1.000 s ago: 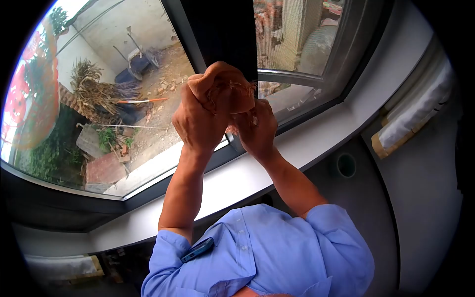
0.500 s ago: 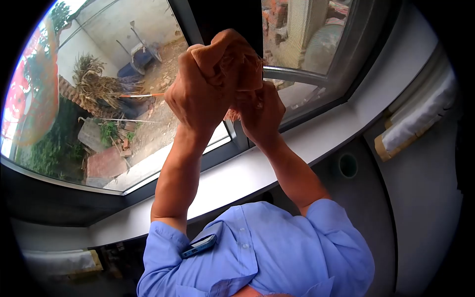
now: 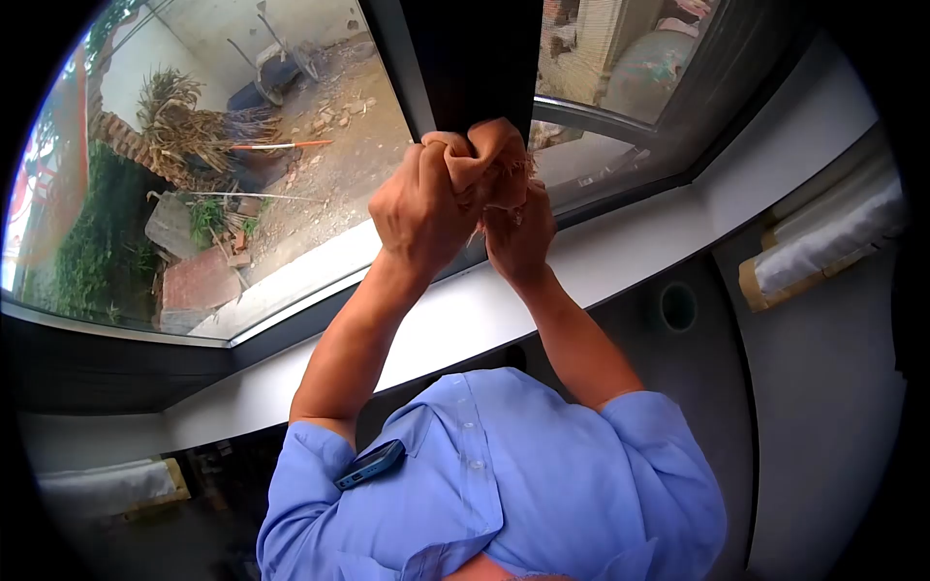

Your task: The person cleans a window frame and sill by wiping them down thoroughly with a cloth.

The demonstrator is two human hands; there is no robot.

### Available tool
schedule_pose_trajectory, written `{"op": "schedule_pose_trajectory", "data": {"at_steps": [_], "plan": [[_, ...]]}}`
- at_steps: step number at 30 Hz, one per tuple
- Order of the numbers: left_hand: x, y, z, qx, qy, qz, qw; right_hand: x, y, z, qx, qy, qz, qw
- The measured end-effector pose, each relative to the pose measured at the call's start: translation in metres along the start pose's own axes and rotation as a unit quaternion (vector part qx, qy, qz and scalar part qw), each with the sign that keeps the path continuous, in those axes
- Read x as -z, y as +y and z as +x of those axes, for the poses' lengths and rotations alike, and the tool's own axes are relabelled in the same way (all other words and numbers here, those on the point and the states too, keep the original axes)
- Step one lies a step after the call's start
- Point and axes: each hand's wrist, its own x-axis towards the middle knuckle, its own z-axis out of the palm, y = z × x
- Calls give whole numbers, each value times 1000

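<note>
A bunched brownish-orange cloth (image 3: pixel 496 160) with frayed edges is gripped between both hands, in front of the dark window post (image 3: pixel 475 68). My left hand (image 3: pixel 418 213) is closed round its left side, knuckles towards me. On the right, my right hand (image 3: pixel 523 232) is closed on the cloth's lower part; some of its fingers are hidden behind the folds. Whether the cloth touches the post I cannot tell.
Below the hands runs a white windowsill (image 3: pixel 426 320). A large glass pane (image 3: pixel 320 194) stands on the left, and a screened window (image 3: pixel 620 68) on the right. A phone (image 3: pixel 371 465) sticks out of the blue shirt's (image 3: pixel 542 465) pocket. A rolled white-and-gold bundle (image 3: pixel 823 242) is at far right.
Both hands have come down in the view with the cloth, and the left hand has shifted right, closer to the right hand. The camera view has also shifted slightly.
</note>
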Motion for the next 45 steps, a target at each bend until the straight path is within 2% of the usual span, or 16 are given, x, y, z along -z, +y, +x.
{"op": "schedule_pose_trajectory", "data": {"at_steps": [1,5,7,9,11,13,15,20,25,29,31,35,39,41,43,45], "plan": [[-11,-5,-29,30,-26,-6,999,2,11,-19,-74,-51,29,995],[3,-6,-80,119,-36,-50,991,9,-19,-34,-75,-62,-3,995],[22,-9,-100,164,-5,-89,983,7,-38,-28,10,-101,-71,992],[43,-27,-120,172,25,-89,981,-4,-43,-47,-23,-145,-61,987],[57,-46,-146,219,34,-34,974,-26,-49,-48,97,-176,-53,978],[64,-61,-170,273,32,5,961,-50,-41,-62,109,-193,-48,974],[68,-79,-193,437,-107,14,893,-71,-24,-80,110,-271,-108,950],[80,-105,-231,479,-99,58,870,-116,-28,-114,81,-358,-128,921],[155,-151,-268,556,-57,138,818,-199,-76,-145,111,-408,-70,903],[218,-196,-299,584,6,234,777,-281,-121,-176,140,-449,7,882],[249,-218,-308,584,42,282,760,-324,-137,-197,162,-436,33,884],[296,-264,-324,591,52,353,723,-374,-172,-219,187,-474,-31,860],[297,-277,-327,624,-49,309,715,-369,-175,-214,175,-486,-41,855],[283,-259,-313,629,-75,271,725,-336,-180,-175,167,-486,24,858],[251,-236,-307,607,-96,242,751,-299,-159,-162,136,-462,24,876],[211,-204,-294,586,-108,198,778,-265,-117,-169,124,-460,-101,874]]}}
